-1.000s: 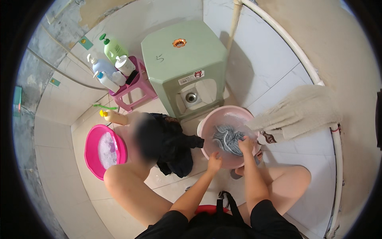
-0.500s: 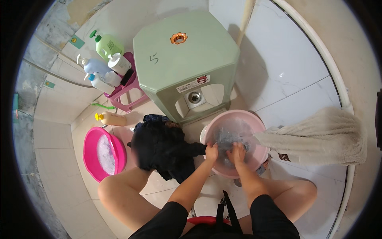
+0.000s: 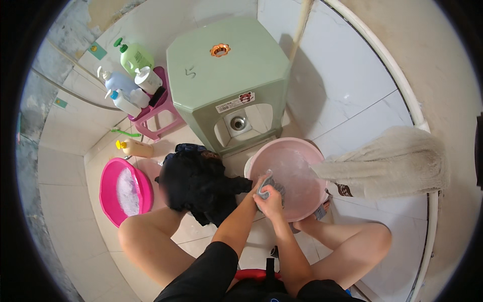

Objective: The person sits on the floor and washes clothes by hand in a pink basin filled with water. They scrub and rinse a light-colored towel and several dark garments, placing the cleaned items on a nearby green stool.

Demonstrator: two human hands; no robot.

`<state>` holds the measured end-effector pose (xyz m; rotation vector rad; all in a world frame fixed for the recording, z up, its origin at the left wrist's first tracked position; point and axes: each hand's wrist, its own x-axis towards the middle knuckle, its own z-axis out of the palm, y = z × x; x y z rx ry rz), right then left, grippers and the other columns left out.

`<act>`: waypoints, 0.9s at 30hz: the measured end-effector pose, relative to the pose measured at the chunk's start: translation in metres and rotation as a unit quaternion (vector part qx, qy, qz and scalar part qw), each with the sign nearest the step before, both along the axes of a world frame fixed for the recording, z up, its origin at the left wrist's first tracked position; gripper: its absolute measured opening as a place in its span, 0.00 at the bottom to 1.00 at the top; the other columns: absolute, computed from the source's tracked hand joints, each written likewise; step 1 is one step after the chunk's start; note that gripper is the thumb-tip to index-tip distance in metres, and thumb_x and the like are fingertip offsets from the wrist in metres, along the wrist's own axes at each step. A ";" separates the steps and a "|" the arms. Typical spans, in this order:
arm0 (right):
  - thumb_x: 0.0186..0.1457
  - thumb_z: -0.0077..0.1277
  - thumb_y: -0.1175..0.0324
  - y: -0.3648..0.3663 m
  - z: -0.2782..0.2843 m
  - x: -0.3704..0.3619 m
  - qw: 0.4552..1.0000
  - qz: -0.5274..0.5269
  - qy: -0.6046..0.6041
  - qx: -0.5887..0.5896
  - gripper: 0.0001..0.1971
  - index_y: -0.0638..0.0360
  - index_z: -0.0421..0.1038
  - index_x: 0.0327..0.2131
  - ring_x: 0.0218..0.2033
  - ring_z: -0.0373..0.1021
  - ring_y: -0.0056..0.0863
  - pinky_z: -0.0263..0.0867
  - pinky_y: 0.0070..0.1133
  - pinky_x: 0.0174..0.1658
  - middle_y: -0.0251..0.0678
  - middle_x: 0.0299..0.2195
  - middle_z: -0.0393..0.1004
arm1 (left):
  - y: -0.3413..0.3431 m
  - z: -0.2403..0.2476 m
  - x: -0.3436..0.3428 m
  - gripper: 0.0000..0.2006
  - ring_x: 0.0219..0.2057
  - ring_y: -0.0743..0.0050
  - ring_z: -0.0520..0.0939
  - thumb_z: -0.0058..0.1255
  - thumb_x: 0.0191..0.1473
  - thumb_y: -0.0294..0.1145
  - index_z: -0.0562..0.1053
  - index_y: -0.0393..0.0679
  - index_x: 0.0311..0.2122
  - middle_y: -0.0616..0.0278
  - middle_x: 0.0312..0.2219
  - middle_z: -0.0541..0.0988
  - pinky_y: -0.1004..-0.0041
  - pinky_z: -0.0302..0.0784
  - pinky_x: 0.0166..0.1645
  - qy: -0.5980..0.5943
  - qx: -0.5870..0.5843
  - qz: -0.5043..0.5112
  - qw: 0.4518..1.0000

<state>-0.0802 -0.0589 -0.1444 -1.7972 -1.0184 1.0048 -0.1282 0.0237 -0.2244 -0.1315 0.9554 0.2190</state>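
Observation:
My right hand [image 3: 271,201] is closed on a wet grey cloth [image 3: 265,184] over the near left part of the pink basin [image 3: 322,173]. The cloth lies against my left hand [image 3: 258,183], whose fingers are mostly hidden, so its grip does not show. Cloudy water fills the basin, and part of the grey cloth hangs down towards it. Just left of the hands, a heap of black clothing [image 3: 201,183] reaches almost to my left wrist.
A large green stool [image 3: 226,65] stands ahead. Behind it to the left, pump bottles [image 3: 136,58] crowd a small pink stool [image 3: 160,121]. A bright pink basin [image 3: 146,194] of suds and a yellow-capped bottle [image 3: 137,148] are at left. A beige towel [image 3: 387,166] hangs at right.
My right hand has come out of the water and moved left to my left hand, bringing up the grey cloth. My left hand has shifted slightly left and up.

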 end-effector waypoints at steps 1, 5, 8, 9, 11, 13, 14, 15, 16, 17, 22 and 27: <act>0.40 0.60 0.61 -0.002 0.000 -0.003 0.999 0.015 -0.037 0.000 0.15 0.61 0.69 0.28 0.26 0.72 0.45 0.67 0.32 0.32 0.47 0.23 0.73 | -0.007 -0.007 -0.004 0.29 0.41 0.60 0.75 0.43 0.55 0.56 0.67 0.38 0.50 0.55 0.42 0.74 0.61 0.70 0.48 0.023 0.024 0.011 0.999; 0.43 0.58 0.62 0.010 -0.026 0.046 0.988 -0.064 -0.117 -0.073 0.14 0.61 0.69 0.30 0.29 0.72 0.46 0.66 0.33 0.34 0.48 0.26 0.75 | -0.048 -0.028 0.012 0.28 0.39 0.62 0.76 0.45 0.55 0.54 0.67 0.37 0.49 0.55 0.41 0.74 0.63 0.71 0.46 0.147 0.131 0.047 0.979; 0.45 0.57 0.63 0.017 -0.054 0.112 0.958 -0.173 -0.194 -0.124 0.15 0.63 0.69 0.34 0.33 0.72 0.47 0.66 0.32 0.38 0.52 0.30 0.74 | -0.069 -0.008 0.022 0.27 0.38 0.63 0.76 0.48 0.53 0.51 0.68 0.36 0.48 0.52 0.39 0.75 0.66 0.71 0.46 0.172 0.171 0.092 0.966; 0.47 0.55 0.62 0.016 -0.062 0.127 0.945 -0.194 -0.203 -0.170 0.16 0.62 0.69 0.36 0.37 0.70 0.48 0.64 0.34 0.41 0.53 0.34 0.73 | -0.073 -0.001 0.024 0.26 0.38 0.64 0.76 0.50 0.52 0.49 0.69 0.35 0.47 0.51 0.38 0.75 0.67 0.71 0.46 0.171 0.180 0.110 0.963; 0.49 0.53 0.61 0.020 -0.075 0.132 0.918 -0.194 -0.246 -0.241 0.18 0.62 0.69 0.41 0.45 0.66 0.48 0.61 0.39 0.46 0.55 0.42 0.69 | -0.076 -0.007 0.019 0.28 0.41 0.64 0.75 0.51 0.52 0.48 0.66 0.33 0.50 0.51 0.41 0.74 0.69 0.68 0.49 0.283 0.279 0.070 0.915; 0.52 0.49 0.60 0.014 -0.095 0.121 0.884 -0.141 -0.346 -0.283 0.20 0.61 0.67 0.46 0.53 0.59 0.49 0.57 0.44 0.50 0.54 0.50 0.64 | -0.080 -0.020 0.012 0.32 0.49 0.56 0.71 0.50 0.52 0.46 0.60 0.35 0.56 0.46 0.48 0.70 0.69 0.64 0.55 0.334 0.350 0.018 0.875; 0.53 0.47 0.60 0.007 -0.107 0.110 0.859 -0.102 -0.408 -0.292 0.22 0.60 0.65 0.49 0.56 0.56 0.50 0.55 0.47 0.52 0.53 0.54 0.60 | -0.078 -0.027 0.010 0.31 0.50 0.52 0.70 0.50 0.52 0.45 0.60 0.37 0.56 0.45 0.49 0.69 0.68 0.63 0.56 0.373 0.368 -0.099 0.846; 0.53 0.46 0.57 -0.009 -0.136 0.109 0.882 -0.111 -0.390 -0.239 0.26 0.59 0.61 0.53 0.59 0.50 0.53 0.52 0.53 0.52 0.47 0.58 0.56 | -0.070 -0.019 0.020 0.31 0.51 0.49 0.69 0.49 0.51 0.44 0.59 0.39 0.57 0.43 0.50 0.68 0.66 0.62 0.57 0.392 0.387 -0.223 0.804; 0.53 0.46 0.57 -0.020 -0.146 0.086 0.879 -0.078 -0.418 -0.215 0.25 0.57 0.62 0.53 0.59 0.49 0.52 0.51 0.52 0.53 0.47 0.56 0.57 | -0.065 -0.019 0.016 0.30 0.52 0.45 0.68 0.48 0.51 0.42 0.59 0.41 0.58 0.41 0.51 0.67 0.64 0.62 0.58 0.421 0.391 -0.337 0.746; 0.53 0.46 0.58 -0.023 -0.148 0.055 0.876 -0.042 -0.444 -0.182 0.24 0.56 0.63 0.53 0.60 0.49 0.50 0.50 0.52 0.54 0.47 0.55 0.59 | -0.065 -0.034 0.010 0.29 0.53 0.39 0.66 0.47 0.50 0.40 0.60 0.44 0.58 0.39 0.52 0.64 0.59 0.61 0.58 0.432 0.454 -0.318 0.712; 0.49 0.49 0.55 -0.016 -0.148 0.087 0.822 0.363 -0.399 -0.181 0.28 0.56 0.63 0.53 0.53 0.60 0.49 0.57 0.44 0.51 0.46 0.49 0.67 | -0.037 -0.061 0.019 0.26 0.49 0.39 0.70 0.49 0.50 0.40 0.64 0.40 0.53 0.40 0.47 0.68 0.54 0.67 0.52 0.431 0.555 -0.348 0.621; 0.45 0.56 0.59 0.010 -0.174 0.106 0.911 -0.082 -0.340 -0.221 0.23 0.59 0.69 0.44 0.41 0.70 0.46 0.63 0.33 0.47 0.46 0.38 0.74 | 0.000 -0.086 0.021 0.25 0.47 0.46 0.73 0.49 0.51 0.47 0.68 0.37 0.48 0.42 0.48 0.70 0.56 0.69 0.50 0.377 0.424 -0.296 0.769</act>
